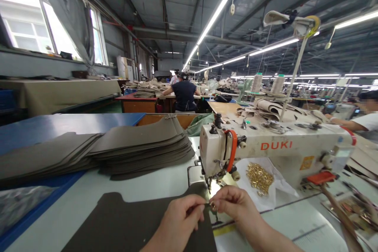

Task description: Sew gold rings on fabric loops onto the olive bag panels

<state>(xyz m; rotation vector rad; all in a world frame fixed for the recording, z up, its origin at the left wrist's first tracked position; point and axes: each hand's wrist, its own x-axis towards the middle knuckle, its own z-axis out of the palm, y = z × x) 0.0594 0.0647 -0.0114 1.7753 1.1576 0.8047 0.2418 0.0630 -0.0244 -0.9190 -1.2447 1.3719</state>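
Our right hand (236, 204) is pinched on a small fitting (212, 206), just in front of the machine (254, 141). Our left hand (183, 216) has thumb and forefinger together just beside it; what lies between them we cannot make out. Below, the dark sheet (132, 220) lies flat on the table (147, 186), its right edge near our fingertips. We judge the fitting light, hard and rather slippery, best taken by its rim. The sheet looks bendable yet firm enough to lie smooth; we would hold it by an edge.
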